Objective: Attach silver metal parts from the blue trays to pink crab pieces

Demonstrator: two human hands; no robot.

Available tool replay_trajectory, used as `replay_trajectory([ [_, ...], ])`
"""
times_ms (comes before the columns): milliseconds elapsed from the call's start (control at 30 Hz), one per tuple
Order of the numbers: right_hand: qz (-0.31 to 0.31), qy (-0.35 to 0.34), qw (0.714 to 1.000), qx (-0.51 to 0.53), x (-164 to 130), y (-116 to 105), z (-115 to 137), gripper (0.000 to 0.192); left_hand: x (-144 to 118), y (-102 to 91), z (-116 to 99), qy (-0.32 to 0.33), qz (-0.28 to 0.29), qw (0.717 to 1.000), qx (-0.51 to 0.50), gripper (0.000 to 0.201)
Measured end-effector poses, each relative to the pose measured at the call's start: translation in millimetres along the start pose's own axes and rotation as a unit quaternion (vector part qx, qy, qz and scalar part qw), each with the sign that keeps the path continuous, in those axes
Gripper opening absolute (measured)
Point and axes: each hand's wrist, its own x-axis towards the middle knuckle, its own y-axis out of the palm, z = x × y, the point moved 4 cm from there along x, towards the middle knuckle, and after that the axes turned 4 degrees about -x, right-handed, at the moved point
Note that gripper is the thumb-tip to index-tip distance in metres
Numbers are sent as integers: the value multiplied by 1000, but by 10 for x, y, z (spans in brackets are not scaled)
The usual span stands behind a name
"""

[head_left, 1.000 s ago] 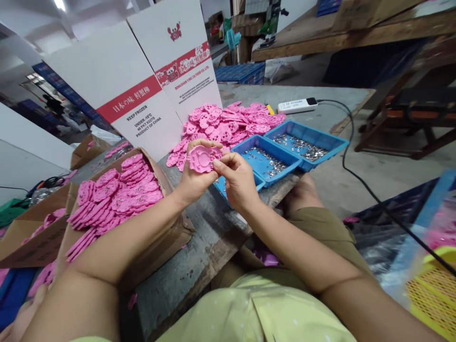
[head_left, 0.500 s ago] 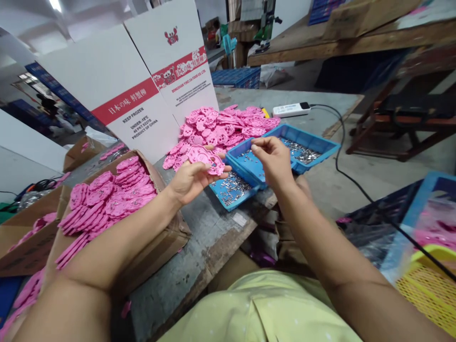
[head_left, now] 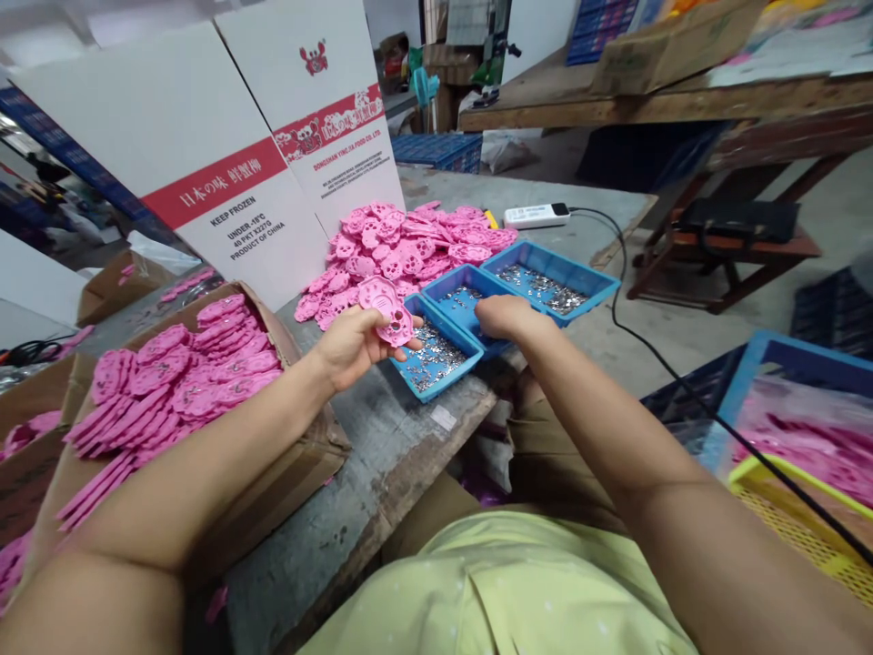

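A pink moulded plastic piece [head_left: 386, 309] with holes in it is held in my left hand [head_left: 355, 346], the thumb on top and the fingers underneath. My right hand [head_left: 503, 317] reaches down into the middle blue tray [head_left: 446, 289], where small metal parts lie; its fingertips are hidden, so I cannot see whether they grip anything. Beside it, the near blue tray [head_left: 426, 395] and the far blue tray [head_left: 600, 289] also contain many small shiny metal parts. Behind the trays lies a heap of similar pink pieces [head_left: 409, 246].
At left, a cardboard box [head_left: 314, 464] holds stacked pink pieces. A white printed carton [head_left: 327, 118] stands behind the heap. A white power strip [head_left: 536, 216] trails a black cable [head_left: 641, 332] off the table's right side. A yellow basket [head_left: 791, 509] sits low at right.
My right hand has moved down into the middle tray, from above it. My left hand still holds the pink piece, now turned more toward me. The whole view has shifted slightly.
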Motion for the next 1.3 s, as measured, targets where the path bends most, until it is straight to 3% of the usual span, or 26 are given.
replay_trajectory([
  [400,-53,21,997,58,-46,-60,-121,36,0,-23,33,-32,11,999,34,12],
  [567,-121,26,984,131,-30,-63,-209,19,-25,-30,46,-39,5,999,34,12],
  [633,-159,14,949,272,-76,-92,-192,7,-21,-37,47,-33,5,999,38,15],
  [667,-160,-4,916,368,-117,-101,-150,13,-17,-39,48,-29,7,999,41,16],
  [733,-128,-66,816,560,-232,-118,10,31,-7,-39,48,-18,6,999,50,18],
  [800,-87,-133,709,687,-386,-150,226,42,0,-36,44,-2,-1,998,63,22],
  [833,-73,-159,670,722,-463,-167,332,45,1,-34,40,7,-4,998,69,24],
  [900,-61,-189,619,760,-589,-191,507,45,-2,-26,32,23,-11,997,79,28],
  [967,-64,-202,596,774,-658,-199,620,43,-10,-18,24,31,-16,996,84,32],
  [1067,-65,-219,591,774,-671,-193,701,40,-19,-12,16,36,-23,996,84,34],
  [1300,-69,-206,557,801,-636,-174,710,42,2,-29,22,37,-24,996,78,31],
])
